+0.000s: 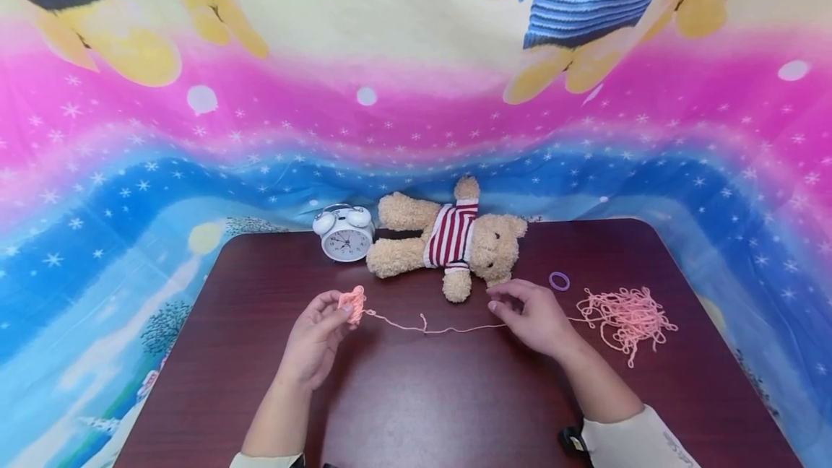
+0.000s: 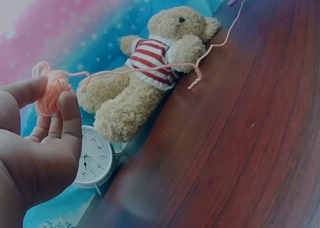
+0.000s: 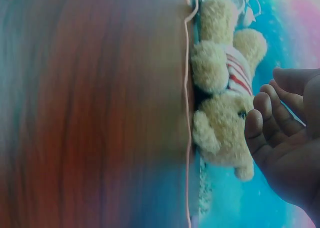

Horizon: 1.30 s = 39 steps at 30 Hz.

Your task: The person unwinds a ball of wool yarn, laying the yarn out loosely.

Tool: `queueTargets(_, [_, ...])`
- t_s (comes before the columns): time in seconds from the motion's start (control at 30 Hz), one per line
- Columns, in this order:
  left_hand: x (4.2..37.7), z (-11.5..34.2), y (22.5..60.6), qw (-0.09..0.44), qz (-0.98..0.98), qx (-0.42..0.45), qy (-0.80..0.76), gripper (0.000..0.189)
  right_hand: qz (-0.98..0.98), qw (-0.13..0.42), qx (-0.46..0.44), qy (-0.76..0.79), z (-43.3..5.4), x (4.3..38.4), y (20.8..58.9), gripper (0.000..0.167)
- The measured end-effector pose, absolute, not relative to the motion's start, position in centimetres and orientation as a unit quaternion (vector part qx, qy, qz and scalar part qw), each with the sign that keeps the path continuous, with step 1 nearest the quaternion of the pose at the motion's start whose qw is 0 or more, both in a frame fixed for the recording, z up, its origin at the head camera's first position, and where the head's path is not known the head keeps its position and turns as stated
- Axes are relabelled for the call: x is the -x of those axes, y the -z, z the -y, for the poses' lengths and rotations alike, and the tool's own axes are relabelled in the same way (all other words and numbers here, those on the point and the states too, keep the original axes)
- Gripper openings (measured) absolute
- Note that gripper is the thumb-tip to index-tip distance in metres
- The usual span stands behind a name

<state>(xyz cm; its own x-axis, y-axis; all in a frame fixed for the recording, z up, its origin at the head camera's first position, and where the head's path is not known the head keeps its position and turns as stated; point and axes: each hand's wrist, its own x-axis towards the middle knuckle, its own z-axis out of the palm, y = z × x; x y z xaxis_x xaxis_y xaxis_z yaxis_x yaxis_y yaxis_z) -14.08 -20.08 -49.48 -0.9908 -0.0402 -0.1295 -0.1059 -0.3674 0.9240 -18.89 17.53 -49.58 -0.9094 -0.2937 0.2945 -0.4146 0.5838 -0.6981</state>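
Observation:
A small wound bundle of peach-pink yarn (image 2: 50,96) is pinched between the thumb and fingers of my left hand (image 1: 315,338), raised over the table in front of the clock. From the bundle a single yarn strand (image 1: 455,328) runs rightward, with a short kink midway, and passes under my right hand (image 1: 536,320) to a loose tangled yarn pile (image 1: 629,320). In the right wrist view the fingers (image 3: 263,104) of that hand are loosely bent with nothing between them, and the strand (image 3: 188,113) lies apart from them.
Behind the strand a teddy bear (image 1: 450,237) in a red-and-white striped shirt lies on its side. A white twin-bell alarm clock (image 1: 347,243) stands at its feet. Near the yarn pile lies a purple ring (image 1: 559,281). A printed cloth (image 1: 390,157) hangs behind the dark table (image 1: 416,396).

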Motion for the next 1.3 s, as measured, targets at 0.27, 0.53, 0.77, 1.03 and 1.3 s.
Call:
queueTargets(0.27, [14.1, 19.2, 49.3, 0.046, -0.564, 0.058, -0.823, 0.043, 0.872, 0.056, -0.234, -0.426, -14.2, 18.4, 50.1, 0.021])
queueTargets(0.53, [13.9, 18.6, 49.5, 0.084, -0.576, 0.042, -0.812, 0.055, 0.861, 0.015, -0.262, -0.435, -10.6, 17.7, 50.7, 0.023])
queueTargets(0.77, [13.7, 17.8, 49.8, 0.102, -0.586, 0.016, -0.804, 0.052, 0.855, 0.01, -0.287, -0.433, -7.7, 17.2, 51.1, 0.023])
queueTargets(1.03, [13.6, 17.1, 49.9, 0.112, -0.58, 0.012, -0.807, 0.049, 0.862, 0.029, -0.295, -0.411, -6.0, 17.5, 51.0, 0.02])
queueTargets(1.3, [13.4, 16.9, 49.6, 0.117, -0.581, 0.013, -0.805, 0.044, 0.847, 0.035, -0.306, -0.433, -5.3, 17.7, 51.1, 0.005])
